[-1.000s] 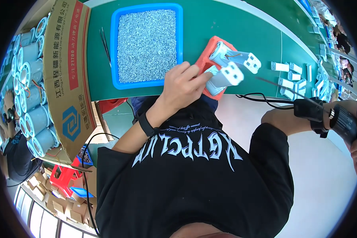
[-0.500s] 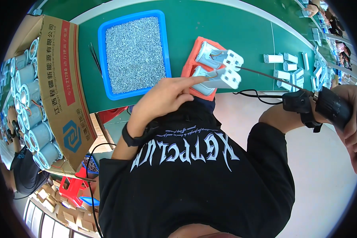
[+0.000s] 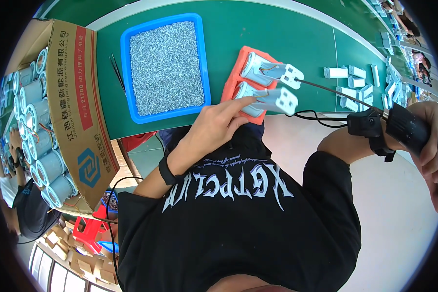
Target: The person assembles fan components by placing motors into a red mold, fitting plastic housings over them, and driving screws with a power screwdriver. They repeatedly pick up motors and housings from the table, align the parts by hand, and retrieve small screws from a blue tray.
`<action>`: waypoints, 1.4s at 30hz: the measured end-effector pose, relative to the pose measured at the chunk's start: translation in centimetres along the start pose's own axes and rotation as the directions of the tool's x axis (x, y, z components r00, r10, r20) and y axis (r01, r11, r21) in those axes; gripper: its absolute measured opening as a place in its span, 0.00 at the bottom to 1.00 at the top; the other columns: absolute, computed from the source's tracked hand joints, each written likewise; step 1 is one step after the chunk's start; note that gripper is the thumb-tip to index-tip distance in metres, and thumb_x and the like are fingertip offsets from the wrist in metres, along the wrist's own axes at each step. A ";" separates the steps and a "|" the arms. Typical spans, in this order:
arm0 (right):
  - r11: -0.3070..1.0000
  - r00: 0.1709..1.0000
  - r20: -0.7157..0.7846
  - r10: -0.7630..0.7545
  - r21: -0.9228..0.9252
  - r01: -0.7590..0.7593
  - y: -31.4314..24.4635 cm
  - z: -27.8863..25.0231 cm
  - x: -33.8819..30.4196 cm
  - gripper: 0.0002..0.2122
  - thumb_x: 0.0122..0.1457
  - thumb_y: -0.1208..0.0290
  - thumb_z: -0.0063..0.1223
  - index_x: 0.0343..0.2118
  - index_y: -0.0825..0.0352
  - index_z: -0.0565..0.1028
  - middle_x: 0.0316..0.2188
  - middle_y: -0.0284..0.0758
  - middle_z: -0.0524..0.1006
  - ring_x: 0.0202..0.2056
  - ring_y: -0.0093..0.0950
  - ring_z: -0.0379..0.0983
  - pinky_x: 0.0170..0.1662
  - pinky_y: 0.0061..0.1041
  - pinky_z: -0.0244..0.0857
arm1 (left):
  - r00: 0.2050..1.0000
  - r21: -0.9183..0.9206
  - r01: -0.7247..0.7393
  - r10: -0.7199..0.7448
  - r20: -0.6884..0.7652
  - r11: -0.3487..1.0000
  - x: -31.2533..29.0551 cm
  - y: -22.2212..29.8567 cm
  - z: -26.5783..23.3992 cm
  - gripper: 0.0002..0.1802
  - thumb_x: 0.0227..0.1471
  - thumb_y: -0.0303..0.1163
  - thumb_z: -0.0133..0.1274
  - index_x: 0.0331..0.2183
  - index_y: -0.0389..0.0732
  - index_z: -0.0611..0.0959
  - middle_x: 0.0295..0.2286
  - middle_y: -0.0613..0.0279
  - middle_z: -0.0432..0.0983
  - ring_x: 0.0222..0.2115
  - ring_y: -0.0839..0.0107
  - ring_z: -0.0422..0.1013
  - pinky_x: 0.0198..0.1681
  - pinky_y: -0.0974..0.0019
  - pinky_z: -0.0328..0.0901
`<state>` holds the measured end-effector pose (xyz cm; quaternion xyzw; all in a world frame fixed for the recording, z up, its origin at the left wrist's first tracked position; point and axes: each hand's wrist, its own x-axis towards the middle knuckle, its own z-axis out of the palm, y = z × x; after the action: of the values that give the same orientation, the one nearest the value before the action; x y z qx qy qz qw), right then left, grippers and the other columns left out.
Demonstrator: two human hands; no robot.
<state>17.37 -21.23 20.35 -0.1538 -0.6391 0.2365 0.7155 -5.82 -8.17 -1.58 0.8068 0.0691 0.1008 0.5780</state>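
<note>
An orange holder (image 3: pixel 234 65) lies on the green table (image 3: pixel 287 34) with two pale cylinders in it, each capped by a white end bracket. My left hand (image 3: pixel 211 130) reaches in from below, its index fingertip touching the near cylinder beside the near bracket (image 3: pixel 282 100); it holds nothing. At the right rim, my right hand (image 3: pixel 430 146) grips a black powered screwdriver (image 3: pixel 401 127). Its long thin bit (image 3: pixel 328 88) points left, and the tip ends at the far bracket (image 3: pixel 292 75).
A blue tray of small silver screws (image 3: pixel 166 65) sits left of the holder, with black tweezers (image 3: pixel 117 70) beside it. An open cardboard box (image 3: pixel 70 97) of pale cylinders (image 3: pixel 29 112) stands far left. Loose white parts (image 3: pixel 355 82) lie at the right. A black cable (image 3: pixel 316 117) hangs off the table edge.
My left hand has drawn back from gripping the near cylinder to a single fingertip on it. My right hand has brought the screwdriver in, its bit now reaching the far bracket.
</note>
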 end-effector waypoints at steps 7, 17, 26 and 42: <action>0.998 0.991 0.133 0.002 -0.060 0.006 2.8 0.4 0.0 0.28 0.56 0.50 0.52 0.54 0.61 0.61 0.22 0.34 0.68 0.16 0.26 0.67 0.18 0.27 0.72 | 0.965 0.218 -0.113 0.056 0.254 0.969 2.3 0.5 -3.4 0.23 0.41 0.23 0.58 0.44 0.42 0.76 0.24 0.57 0.76 0.23 0.60 0.73 0.30 0.60 0.68; 0.997 0.998 0.070 -0.001 0.074 -0.004 4.6 -1.2 -0.2 0.28 0.56 0.49 0.51 0.53 0.62 0.62 0.22 0.35 0.67 0.16 0.26 0.67 0.18 0.27 0.71 | 0.972 0.278 -0.188 0.219 -0.086 0.942 0.1 -0.7 2.7 0.16 0.45 0.26 0.56 0.40 0.43 0.78 0.22 0.60 0.74 0.20 0.61 0.70 0.30 0.63 0.65; 0.989 1.000 -0.012 0.013 0.146 -0.011 4.3 -2.2 -1.8 0.28 0.56 0.48 0.51 0.53 0.63 0.62 0.21 0.35 0.67 0.16 0.26 0.67 0.18 0.27 0.70 | 0.987 -0.066 0.079 -0.087 -0.136 0.995 3.4 0.6 -2.8 0.10 0.42 0.20 0.59 0.32 0.35 0.80 0.25 0.60 0.78 0.26 0.71 0.76 0.30 0.70 0.68; 0.958 0.981 -0.182 -0.073 0.262 0.120 5.2 -1.5 -2.2 0.27 0.56 0.47 0.51 0.49 0.64 0.65 0.21 0.32 0.67 0.16 0.25 0.66 0.20 0.28 0.70 | 0.981 -0.774 -0.111 -0.053 -0.184 0.623 7.3 -1.2 0.3 0.07 0.45 0.15 0.59 0.30 0.34 0.80 0.30 0.57 0.78 0.32 0.73 0.75 0.38 0.71 0.71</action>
<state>17.96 -17.88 15.61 -0.0424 -0.5438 0.2727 0.7925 1.31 -6.46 -2.20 0.4635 0.0600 0.2062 0.8597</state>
